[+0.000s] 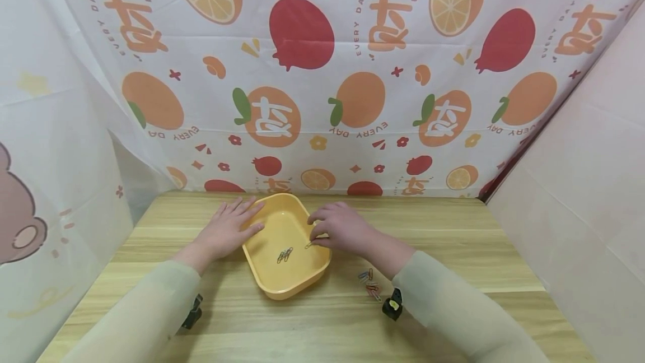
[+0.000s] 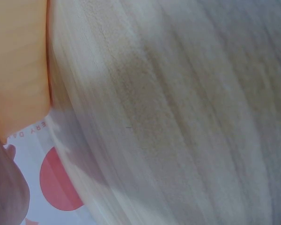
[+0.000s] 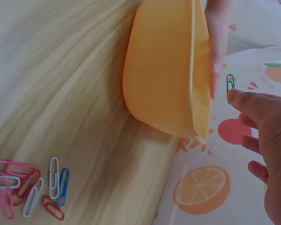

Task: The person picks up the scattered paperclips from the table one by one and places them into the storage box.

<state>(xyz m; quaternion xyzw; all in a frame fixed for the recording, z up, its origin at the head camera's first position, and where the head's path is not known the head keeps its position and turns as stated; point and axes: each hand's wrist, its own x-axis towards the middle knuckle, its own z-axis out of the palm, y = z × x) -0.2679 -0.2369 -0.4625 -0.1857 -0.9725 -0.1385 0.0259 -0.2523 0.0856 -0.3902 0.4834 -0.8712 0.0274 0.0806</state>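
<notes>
Nearest me, both forearms in pale sleeves [image 1: 453, 301] enter from the bottom edge and converge toward the table's [image 1: 453, 240] centre. Beside my right sleeve a loose heap of coloured clips [image 1: 370, 287] lies on the wood, just right of the tray; in the right wrist view they show pink, red, white and blue [image 3: 28, 187]. My right hand [image 1: 340, 228] reaches in over the right rim of the yellow tray [image 1: 262, 279], wrist on the table side and knuckles raised, fingers curled downward. Thumb and forefinger pinch one green clip [image 3: 230, 83], held over the tray's interior just inside the rim; in the head view it shows only as a small glint at my fingertips [image 1: 308, 245]. Two more clips [image 1: 284, 255] lie together on the tray floor, near its middle and apart from my fingers. My left hand [image 1: 227, 228] lies flat on the left side, palm down, fingers straight and spread, their tips resting on the tray's left rim and holding nothing. The left wrist view shows only blurred wood, an edge of the tray [image 2: 18, 65] and part of that hand. Farthest, behind the table stands a fruit-printed cloth [image 1: 322, 71].
</notes>
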